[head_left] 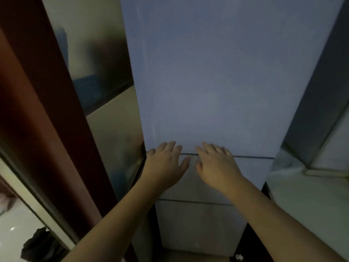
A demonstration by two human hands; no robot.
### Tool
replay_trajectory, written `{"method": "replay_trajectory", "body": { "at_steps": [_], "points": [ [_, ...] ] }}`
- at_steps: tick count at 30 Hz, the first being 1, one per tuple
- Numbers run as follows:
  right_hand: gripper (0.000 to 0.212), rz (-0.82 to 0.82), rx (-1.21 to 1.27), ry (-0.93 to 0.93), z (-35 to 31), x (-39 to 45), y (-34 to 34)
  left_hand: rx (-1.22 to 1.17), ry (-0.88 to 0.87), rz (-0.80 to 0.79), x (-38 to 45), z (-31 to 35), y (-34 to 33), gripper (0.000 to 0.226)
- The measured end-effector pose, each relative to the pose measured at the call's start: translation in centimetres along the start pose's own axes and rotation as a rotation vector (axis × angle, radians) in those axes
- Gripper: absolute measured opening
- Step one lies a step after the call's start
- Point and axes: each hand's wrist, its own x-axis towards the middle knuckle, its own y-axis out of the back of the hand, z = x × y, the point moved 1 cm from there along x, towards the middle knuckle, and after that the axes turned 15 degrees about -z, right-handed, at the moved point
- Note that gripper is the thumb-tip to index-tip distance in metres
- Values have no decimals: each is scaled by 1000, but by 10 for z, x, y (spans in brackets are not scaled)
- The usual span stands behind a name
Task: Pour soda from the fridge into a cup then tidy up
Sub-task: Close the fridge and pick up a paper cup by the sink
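Where doors meet, both hands seemingly touch fridge.

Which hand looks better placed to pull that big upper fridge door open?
Probably the left hand: it lies at the upper door's left edge, fingertips near the seam. The right hand rests flat mid-door, away from either edge.

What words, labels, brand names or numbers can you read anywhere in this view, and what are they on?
None can be read.
The fridge doors are plain, with no lettering showing where the left hand and right hand lie on them.
A small white mark near the floor is too blurred to read.
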Motion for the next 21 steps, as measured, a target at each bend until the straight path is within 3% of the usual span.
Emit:
{"method": "replay_trajectory", "body": {
  "at_steps": [9,21],
  "points": [
    [56,33,53,-228,-32,-82,-16,-10,-134,-5,-60,8,-5,59],
    [53,75,-1,-493,-12,-201,-18,-2,-410,-73,-109,91,-12,76]
  ]
}}
